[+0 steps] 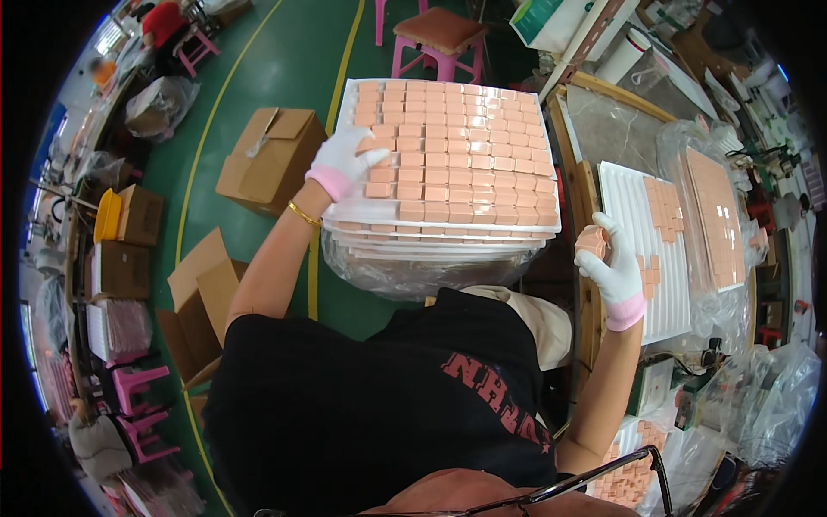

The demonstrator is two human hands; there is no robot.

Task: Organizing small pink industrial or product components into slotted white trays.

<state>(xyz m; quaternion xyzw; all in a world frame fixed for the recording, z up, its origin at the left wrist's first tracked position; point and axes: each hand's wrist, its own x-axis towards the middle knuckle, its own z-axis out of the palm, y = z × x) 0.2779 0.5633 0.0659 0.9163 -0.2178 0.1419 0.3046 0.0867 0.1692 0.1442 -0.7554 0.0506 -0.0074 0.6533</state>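
Note:
A white tray (pixel 345 207) with rows of small glossy peach-coloured blocks (pixel 469 159) lies on top of a stack in front of me. My left hand (pixel 343 162), in a white glove with a pink cuff, is at the tray's left side. Its thumb and fingers close around a peach block (pixel 377 143) at the end of a row. To the right, my gloved right hand (pixel 613 269) grips a few peach pieces (pixel 591 241) between thumb and fingers, above the edge of a ridged white tray (pixel 668 302). That tray bears several flat peach pieces (pixel 663 209).
Beyond the ridged tray lies a plastic-wrapped panel of peach pieces (pixel 715 220). A closed carton (pixel 269 164) and an open carton (pixel 194 302) stand on the green floor at left. A pink stool (pixel 441 39) is behind the stack. Another person (pixel 164 24) is far left.

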